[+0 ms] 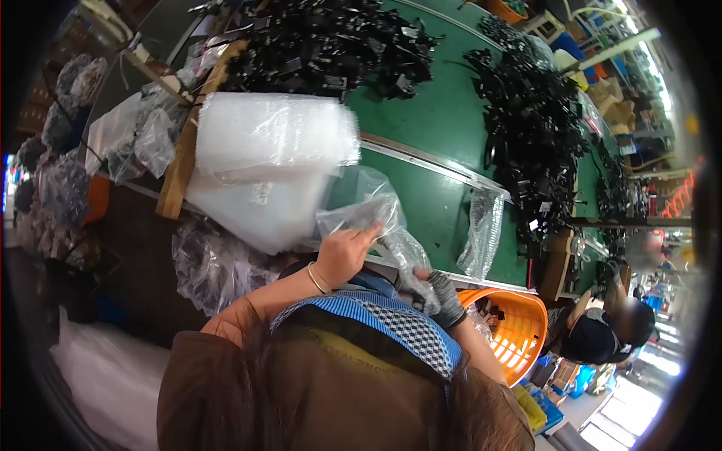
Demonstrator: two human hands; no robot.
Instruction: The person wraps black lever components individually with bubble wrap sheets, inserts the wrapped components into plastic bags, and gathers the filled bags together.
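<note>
A crumpled clear plastic bag stretches between my hands at the near edge of the green table. My left hand, bare with a bangle at the wrist, pinches its upper part. Lower down, my right hand, in a grey glove, grips the bag's bunched end near my blue patterned apron. What lies inside the bag, if anything, I cannot make out. Left of my hands is a thick stack of bubble wrap above smooth whitish plastic sheets.
Black parts heap at the back and right of the green table. A metal strip crosses it. A bubble wrap piece lies nearby. An orange basket stands right, near another person.
</note>
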